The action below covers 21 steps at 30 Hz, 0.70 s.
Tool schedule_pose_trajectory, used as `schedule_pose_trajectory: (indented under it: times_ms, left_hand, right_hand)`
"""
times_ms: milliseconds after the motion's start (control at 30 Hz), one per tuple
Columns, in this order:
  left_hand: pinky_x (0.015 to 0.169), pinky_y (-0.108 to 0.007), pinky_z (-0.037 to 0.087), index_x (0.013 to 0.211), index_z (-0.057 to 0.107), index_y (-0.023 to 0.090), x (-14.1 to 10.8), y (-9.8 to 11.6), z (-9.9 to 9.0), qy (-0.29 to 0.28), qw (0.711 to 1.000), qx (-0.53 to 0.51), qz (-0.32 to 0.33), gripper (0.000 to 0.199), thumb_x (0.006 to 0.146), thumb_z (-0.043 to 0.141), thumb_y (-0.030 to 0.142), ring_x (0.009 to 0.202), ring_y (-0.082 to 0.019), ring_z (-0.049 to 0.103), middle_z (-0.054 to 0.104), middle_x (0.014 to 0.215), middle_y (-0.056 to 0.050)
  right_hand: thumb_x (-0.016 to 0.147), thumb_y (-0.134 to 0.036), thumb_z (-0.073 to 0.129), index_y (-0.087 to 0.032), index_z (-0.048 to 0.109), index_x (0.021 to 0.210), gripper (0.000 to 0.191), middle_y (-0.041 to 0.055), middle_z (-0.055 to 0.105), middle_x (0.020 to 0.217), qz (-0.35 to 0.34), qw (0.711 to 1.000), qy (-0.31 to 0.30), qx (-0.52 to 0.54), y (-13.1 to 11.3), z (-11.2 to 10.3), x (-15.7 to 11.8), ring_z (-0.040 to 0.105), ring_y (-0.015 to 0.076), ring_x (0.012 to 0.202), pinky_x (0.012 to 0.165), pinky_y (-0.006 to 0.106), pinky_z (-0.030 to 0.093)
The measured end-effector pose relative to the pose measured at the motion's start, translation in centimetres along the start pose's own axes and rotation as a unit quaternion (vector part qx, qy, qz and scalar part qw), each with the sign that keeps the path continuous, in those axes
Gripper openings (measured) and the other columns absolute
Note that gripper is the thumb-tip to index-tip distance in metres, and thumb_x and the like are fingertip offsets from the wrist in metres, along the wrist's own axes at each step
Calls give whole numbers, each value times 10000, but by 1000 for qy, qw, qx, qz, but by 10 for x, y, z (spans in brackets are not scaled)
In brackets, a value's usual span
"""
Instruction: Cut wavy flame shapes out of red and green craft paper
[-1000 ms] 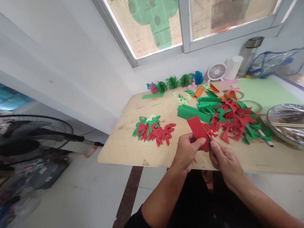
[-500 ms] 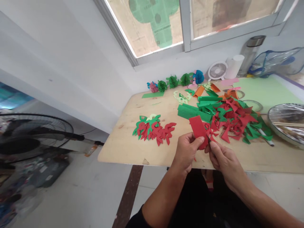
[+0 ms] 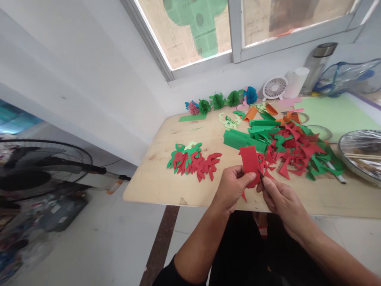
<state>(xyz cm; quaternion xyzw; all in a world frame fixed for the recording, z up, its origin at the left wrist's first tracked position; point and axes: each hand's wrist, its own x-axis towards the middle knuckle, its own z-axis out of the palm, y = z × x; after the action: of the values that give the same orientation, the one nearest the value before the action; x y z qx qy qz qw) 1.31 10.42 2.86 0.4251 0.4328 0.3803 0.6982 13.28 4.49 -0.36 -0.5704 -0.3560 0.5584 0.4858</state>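
Observation:
A folded strip of red paper (image 3: 250, 159) is pinched between the thumb and fingers of my left hand (image 3: 233, 183), above the front of the table. My right hand (image 3: 279, 195) is closed on a small pair of scissors (image 3: 261, 176); only the dark blades show, against the paper's right edge, and the handles are hidden in my fingers. Just beyond lie red paper scraps (image 3: 297, 153) mixed with green ones. To the left, cut red shapes (image 3: 205, 166) overlap green cut shapes (image 3: 195, 150) in a small pile.
Folded green paper (image 3: 241, 139) lies behind my hands. Honeycomb paper figures (image 3: 218, 101), a small white fan (image 3: 274, 87) and a bottle (image 3: 320, 65) line the wall. At right sits a foil-covered bowl (image 3: 361, 149) with chopsticks. A large floor fan (image 3: 44, 171) stands left of the table (image 3: 154, 178).
The red paper has turned slightly more upright in my left hand, and a red sliver now shows beneath it. The scissors stay at its right edge. The view has shifted slightly.

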Motion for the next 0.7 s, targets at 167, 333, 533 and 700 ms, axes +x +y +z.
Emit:
schedule_pose_trajectory:
  times_ms: [167,333,533,700]
  left_hand:
    - [685,-297,459,746,668,114,-1,-2,1,21,1000,-16,-2,186,654,676,276,614,-116,545,612,680,-32]
    - [665,-290,453,711,657,113,-1,-2,2,14,1000,-4,8,185,651,683,287,603,-116,539,606,643,-30]
    - [664,-293,450,676,637,117,0,0,2,4,1000,1,7,181,635,691,285,594,-113,532,599,628,-26]
    - [673,-296,459,690,637,117,-1,-1,2,3,1000,-8,3,187,631,694,285,604,-116,535,601,640,-27]
  right_hand:
    - [860,-566,459,-182,526,707,419,-99,250,445,15,1000,-7,8,0,3,-2,191,64,401,360,189,155]
    - [864,-555,460,-179,531,711,412,-95,260,449,16,1000,-6,10,-1,3,-4,200,67,406,357,188,165]
    - [867,-555,457,-182,527,712,410,-91,277,452,9,1000,0,8,-2,2,-4,210,67,404,355,186,173]
    - [863,-554,462,-188,521,707,401,-94,261,452,16,1000,2,13,-1,4,-4,193,72,403,350,190,163]
